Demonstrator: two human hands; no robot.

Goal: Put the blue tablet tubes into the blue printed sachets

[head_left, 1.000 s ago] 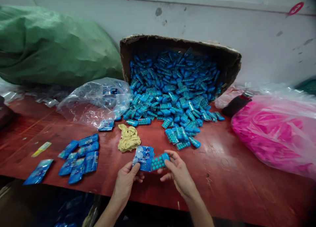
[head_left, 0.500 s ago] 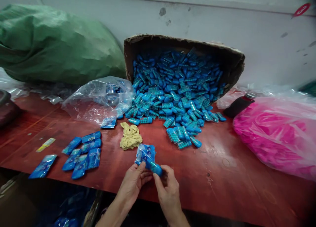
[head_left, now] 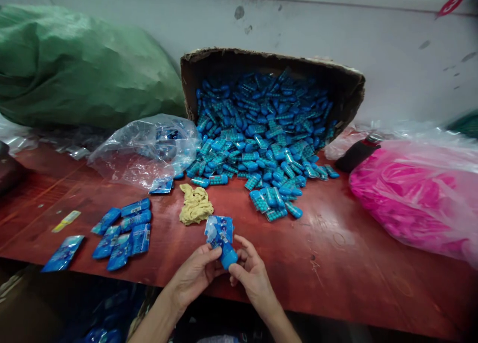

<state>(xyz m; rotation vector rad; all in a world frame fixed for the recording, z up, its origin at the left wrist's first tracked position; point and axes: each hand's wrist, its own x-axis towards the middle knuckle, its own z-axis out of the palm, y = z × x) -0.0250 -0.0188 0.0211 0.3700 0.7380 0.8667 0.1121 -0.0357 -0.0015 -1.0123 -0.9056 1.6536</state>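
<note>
A flat blue printed packet (head_left: 225, 226) stands near the table's front edge, with a rounded blue item (head_left: 228, 256) at its lower end. My left hand (head_left: 199, 271) pinches the packet's lower left side between thumb and fingers. At the item's right, my right hand (head_left: 252, 273) has its thumb against the rounded end, fingers curled behind. Just beyond the packet lies a crumpled yellow cloth (head_left: 196, 204). Several filled blue packets (head_left: 120, 249) are grouped to the left, and another packet (head_left: 63, 253) lies apart at the table's edge.
A tipped cardboard box (head_left: 351, 101) spills many small blue packs (head_left: 261, 149) onto the red table (head_left: 354, 268). Clear plastic bag (head_left: 127, 149) and big green sack (head_left: 85, 74) are at left; pink-filled bag (head_left: 414, 198) and dark bottle (head_left: 358, 153) at right. An open box sits below left.
The rounded blue item has turned from slanting rightward to pointing more toward me, and sits closer to the packet. My right hand's fingers have shifted up behind it. The whole view has moved slightly.
</note>
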